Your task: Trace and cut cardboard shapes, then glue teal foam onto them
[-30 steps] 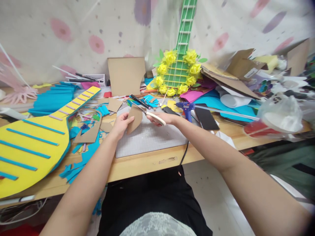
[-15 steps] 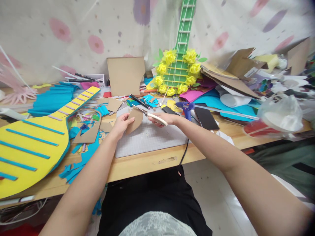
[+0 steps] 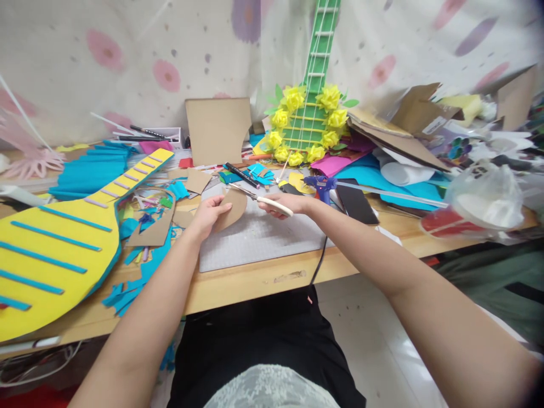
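Note:
My left hand (image 3: 209,214) pinches a small piece of brown cardboard (image 3: 233,209) with a rounded edge, thumb on top. Scissors (image 3: 275,205) with white handles are in my right hand (image 3: 285,203), its fingers wrapped round the handles. Their blades reach left along the top edge of the cardboard; how far they are apart is hard to see. Both hands are above a grey cutting mat (image 3: 255,249). Just behind the blades lies a black marker pen (image 3: 241,175).
A yellow cardboard instrument (image 3: 55,255) lies at the left, near blue paper scraps (image 3: 144,277). Behind stands a green instrument (image 3: 304,133) with yellow flowers. A blue glue gun (image 3: 322,186), a black phone (image 3: 357,204) and a red cup in a plastic bag (image 3: 471,204) are at the right.
The cardboard has turned and tilted slightly in my left hand. My right hand with the scissors has shifted a little to the right.

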Tool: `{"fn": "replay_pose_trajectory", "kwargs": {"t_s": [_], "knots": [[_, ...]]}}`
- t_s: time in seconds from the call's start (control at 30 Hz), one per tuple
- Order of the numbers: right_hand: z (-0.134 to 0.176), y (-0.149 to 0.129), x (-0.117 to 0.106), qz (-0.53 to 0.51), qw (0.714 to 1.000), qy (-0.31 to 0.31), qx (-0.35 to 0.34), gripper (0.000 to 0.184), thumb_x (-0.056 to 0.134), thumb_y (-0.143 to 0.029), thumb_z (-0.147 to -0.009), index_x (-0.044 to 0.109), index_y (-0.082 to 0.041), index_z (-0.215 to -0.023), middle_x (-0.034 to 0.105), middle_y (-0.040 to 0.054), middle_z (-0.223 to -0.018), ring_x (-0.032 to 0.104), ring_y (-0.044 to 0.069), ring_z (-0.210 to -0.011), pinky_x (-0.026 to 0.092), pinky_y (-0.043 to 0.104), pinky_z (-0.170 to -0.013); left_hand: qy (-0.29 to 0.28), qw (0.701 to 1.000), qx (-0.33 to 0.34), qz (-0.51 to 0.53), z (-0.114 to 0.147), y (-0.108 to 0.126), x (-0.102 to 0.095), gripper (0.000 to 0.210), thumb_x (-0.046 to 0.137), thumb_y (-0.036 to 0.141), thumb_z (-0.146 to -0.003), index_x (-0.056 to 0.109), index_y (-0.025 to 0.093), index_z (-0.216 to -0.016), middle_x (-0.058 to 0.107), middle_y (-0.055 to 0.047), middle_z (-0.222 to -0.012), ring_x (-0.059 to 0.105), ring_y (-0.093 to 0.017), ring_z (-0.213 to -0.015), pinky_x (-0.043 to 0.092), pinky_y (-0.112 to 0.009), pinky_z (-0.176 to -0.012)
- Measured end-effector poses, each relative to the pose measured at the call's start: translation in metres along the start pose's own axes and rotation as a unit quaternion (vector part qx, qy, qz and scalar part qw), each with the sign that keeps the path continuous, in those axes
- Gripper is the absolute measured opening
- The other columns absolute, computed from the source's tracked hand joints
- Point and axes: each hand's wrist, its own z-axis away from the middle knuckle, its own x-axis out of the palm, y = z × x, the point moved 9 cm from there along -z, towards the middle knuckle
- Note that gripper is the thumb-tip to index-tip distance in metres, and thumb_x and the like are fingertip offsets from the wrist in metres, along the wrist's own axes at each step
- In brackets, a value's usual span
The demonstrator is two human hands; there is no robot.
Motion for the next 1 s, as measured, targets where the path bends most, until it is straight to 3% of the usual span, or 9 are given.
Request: {"fn": "replay_pose_trajectory", "kwargs": {"t_s": [0.33,0.7,1.0], "knots": [[0.005,0.001,-0.004,0.025,1.0,0.003,0.016,0.034,0.063,-0.044,-0.078,0.041,-0.018,-0.079,0.031,-0.0094,-0.056,0.028,0.002,-0.041,0.019,0.017,-0.038,-0.012,1.0,-0.006,-0.005,-0.001,-0.003,0.002,0.044,0.08,0.032,-0.042,0.068,0.014,-0.081,0.068,0.0,-0.071,0.057,-0.014,-0.06,0.041,-0.025,-0.06],[-0.008,-0.005,0.007,0.018,0.997,-0.009,-0.07,0.038,0.059,-0.049,-0.079,0.037,-0.019,-0.077,0.03,-0.0079,-0.062,0.03,0.002,-0.045,0.026,0.016,-0.039,-0.033,0.999,-0.008,-0.001,0.004,0.001,0.011,0.04,0.078,0.031,-0.045,0.068,0.014,-0.08,0.067,-0.001,-0.071,0.058,-0.016,-0.064,0.041,-0.026,-0.064],[-0.006,0.001,-0.001,0.022,0.999,0.014,-0.033,0.033,0.062,-0.045,-0.077,0.042,-0.018,-0.079,0.034,-0.0073,-0.061,0.031,0.003,-0.044,0.025,0.016,-0.038,-0.032,0.999,-0.008,-0.007,0.003,0.0,0.01,0.047,0.082,0.036,-0.039,0.069,0.014,-0.078,0.069,-0.003,-0.073,0.057,-0.015,-0.063,0.04,-0.026,-0.063]]}}
